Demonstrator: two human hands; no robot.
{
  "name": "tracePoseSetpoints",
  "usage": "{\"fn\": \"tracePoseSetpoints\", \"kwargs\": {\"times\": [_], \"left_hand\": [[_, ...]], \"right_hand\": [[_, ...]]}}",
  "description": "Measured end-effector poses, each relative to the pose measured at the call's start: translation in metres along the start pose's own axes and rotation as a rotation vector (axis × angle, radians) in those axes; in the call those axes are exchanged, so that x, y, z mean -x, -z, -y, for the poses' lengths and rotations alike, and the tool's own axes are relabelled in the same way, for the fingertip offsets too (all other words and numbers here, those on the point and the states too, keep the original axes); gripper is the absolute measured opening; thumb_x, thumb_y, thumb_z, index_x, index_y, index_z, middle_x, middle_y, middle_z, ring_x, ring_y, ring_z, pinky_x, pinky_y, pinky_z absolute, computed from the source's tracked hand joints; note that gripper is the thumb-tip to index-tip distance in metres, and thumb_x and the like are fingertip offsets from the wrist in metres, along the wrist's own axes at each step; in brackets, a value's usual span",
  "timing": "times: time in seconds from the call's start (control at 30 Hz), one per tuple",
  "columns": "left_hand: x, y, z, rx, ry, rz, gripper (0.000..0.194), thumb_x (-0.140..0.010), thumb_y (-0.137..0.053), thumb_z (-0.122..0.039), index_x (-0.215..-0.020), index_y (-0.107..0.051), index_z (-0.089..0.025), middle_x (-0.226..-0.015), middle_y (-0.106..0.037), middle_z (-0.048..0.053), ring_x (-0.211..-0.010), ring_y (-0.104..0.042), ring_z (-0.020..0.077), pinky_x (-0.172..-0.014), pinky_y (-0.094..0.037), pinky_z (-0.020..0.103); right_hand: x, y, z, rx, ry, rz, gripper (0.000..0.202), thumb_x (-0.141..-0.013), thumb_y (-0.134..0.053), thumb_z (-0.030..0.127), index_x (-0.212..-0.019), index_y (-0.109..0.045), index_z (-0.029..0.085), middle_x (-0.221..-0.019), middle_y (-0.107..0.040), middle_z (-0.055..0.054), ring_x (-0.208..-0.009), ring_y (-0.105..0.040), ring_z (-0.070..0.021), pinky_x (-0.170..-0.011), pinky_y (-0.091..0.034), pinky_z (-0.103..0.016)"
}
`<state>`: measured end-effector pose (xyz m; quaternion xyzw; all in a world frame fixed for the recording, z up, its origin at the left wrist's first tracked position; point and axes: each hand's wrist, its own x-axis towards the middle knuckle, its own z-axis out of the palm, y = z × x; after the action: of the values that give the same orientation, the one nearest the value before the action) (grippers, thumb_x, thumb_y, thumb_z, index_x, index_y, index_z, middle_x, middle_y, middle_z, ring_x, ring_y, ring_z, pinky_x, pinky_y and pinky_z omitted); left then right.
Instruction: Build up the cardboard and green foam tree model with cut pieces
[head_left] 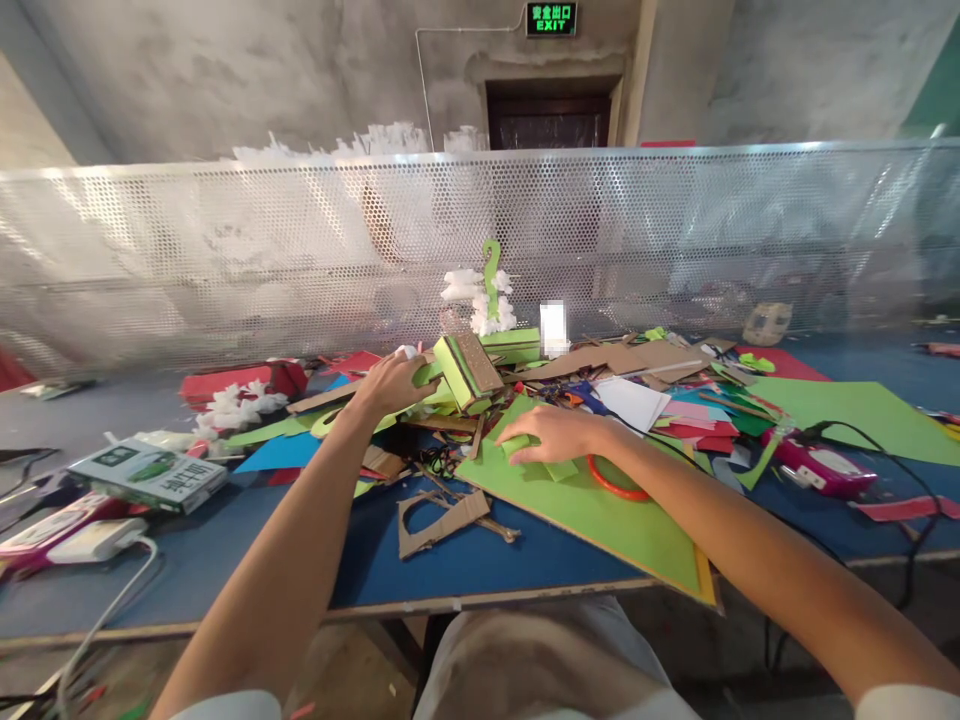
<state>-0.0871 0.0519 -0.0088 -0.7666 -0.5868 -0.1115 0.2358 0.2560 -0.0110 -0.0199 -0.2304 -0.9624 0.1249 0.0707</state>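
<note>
White sleeves [225, 704] are showing nearest, with bare forearms [281, 560] stretching forward over the blue table [360, 590]. Palm down, the left hand [394, 385] is bending its fingers loosely toward a green tab [427, 373]; whether it is gripping cannot be told. The right hand [555, 435] is curling half open around a small green strip [517, 444], its grip unclear, above a green sheet [600, 515]. Between the hands and slightly beyond, a green-and-brown block [469, 372] is lying tilted, its striped edges slanting from far left to near right.
</note>
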Motion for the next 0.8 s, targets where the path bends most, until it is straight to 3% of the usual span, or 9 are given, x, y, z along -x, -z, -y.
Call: {"fn": "tracePoseSetpoints", "kwargs": {"times": [0.1, 0.23, 0.33, 0.43, 0.53, 0.67, 0.8], "left_hand": [[-0.001, 0.000, 0.001, -0.002, -0.003, 0.002, 0.056, -0.097, -0.051, -0.057, -0.133, -0.069, -0.018, -0.122, -0.071, 0.018, -0.111, -0.069, 0.0337, -0.094, -0.055, 0.041], [-0.001, 0.001, 0.000, 0.019, -0.001, -0.001, 0.056, -0.096, -0.052, -0.057, -0.132, -0.070, -0.019, -0.121, -0.071, 0.018, -0.111, -0.069, 0.0339, -0.094, -0.055, 0.041], [-0.001, 0.002, -0.001, 0.045, -0.011, -0.010, 0.056, -0.096, -0.051, -0.057, -0.132, -0.070, -0.018, -0.122, -0.071, 0.019, -0.112, -0.069, 0.0358, -0.096, -0.055, 0.044], [0.000, 0.002, -0.001, 0.055, -0.010, -0.015, 0.056, -0.096, -0.052, -0.056, -0.131, -0.070, -0.017, -0.121, -0.071, 0.019, -0.112, -0.069, 0.0365, -0.095, -0.054, 0.044], [0.000, 0.001, -0.001, 0.047, -0.001, -0.007, 0.055, -0.096, -0.051, -0.058, -0.128, -0.071, -0.018, -0.121, -0.070, 0.018, -0.109, -0.070, 0.0352, -0.092, -0.055, 0.042], [-0.001, -0.001, -0.001, 0.042, -0.005, -0.005, 0.055, -0.096, -0.051, -0.058, -0.129, -0.071, -0.018, -0.121, -0.071, 0.018, -0.110, -0.070, 0.0351, -0.093, -0.054, 0.042], [-0.001, -0.002, -0.002, 0.026, -0.009, -0.013, 0.057, -0.097, -0.050, -0.059, -0.131, -0.070, -0.017, -0.117, -0.071, 0.019, -0.108, -0.070, 0.0351, -0.090, -0.054, 0.042]], "right_hand": [[0.004, 0.005, -0.003, -0.153, 0.036, 0.036, 0.045, -0.104, -0.060, 0.055, -0.130, -0.078, 0.023, -0.133, -0.077, -0.009, -0.113, -0.075, -0.0264, -0.095, -0.053, -0.033], [0.003, 0.001, -0.005, -0.238, 0.038, 0.016, 0.048, -0.110, -0.046, 0.054, -0.128, -0.079, 0.023, -0.135, -0.077, -0.008, -0.121, -0.073, -0.0256, -0.100, -0.052, -0.034], [-0.003, -0.009, -0.004, -0.054, -0.035, -0.077, 0.058, -0.100, -0.066, 0.058, -0.144, -0.068, 0.021, -0.148, -0.068, -0.014, -0.136, -0.062, -0.0328, -0.111, -0.047, -0.042], [-0.007, -0.016, -0.005, 0.051, -0.053, -0.056, 0.071, -0.093, -0.076, 0.058, -0.150, -0.063, 0.019, -0.149, -0.066, -0.018, -0.140, -0.057, -0.0371, -0.114, -0.044, -0.048], [-0.007, -0.017, -0.006, 0.047, -0.040, -0.052, 0.061, -0.093, -0.078, 0.053, -0.144, -0.067, 0.022, -0.141, -0.071, -0.016, -0.136, -0.059, -0.0356, -0.112, -0.045, -0.046], [-0.005, -0.012, -0.004, -0.041, -0.025, -0.109, 0.061, -0.087, -0.087, 0.042, -0.142, -0.067, 0.024, -0.140, -0.067, -0.014, -0.129, -0.063, -0.0323, -0.110, -0.048, -0.044], [-0.003, -0.008, 0.001, -0.150, -0.009, -0.129, 0.055, -0.088, -0.085, 0.026, -0.140, -0.066, 0.028, -0.137, -0.063, -0.011, -0.111, -0.068, -0.0254, -0.096, -0.055, -0.039]]}}
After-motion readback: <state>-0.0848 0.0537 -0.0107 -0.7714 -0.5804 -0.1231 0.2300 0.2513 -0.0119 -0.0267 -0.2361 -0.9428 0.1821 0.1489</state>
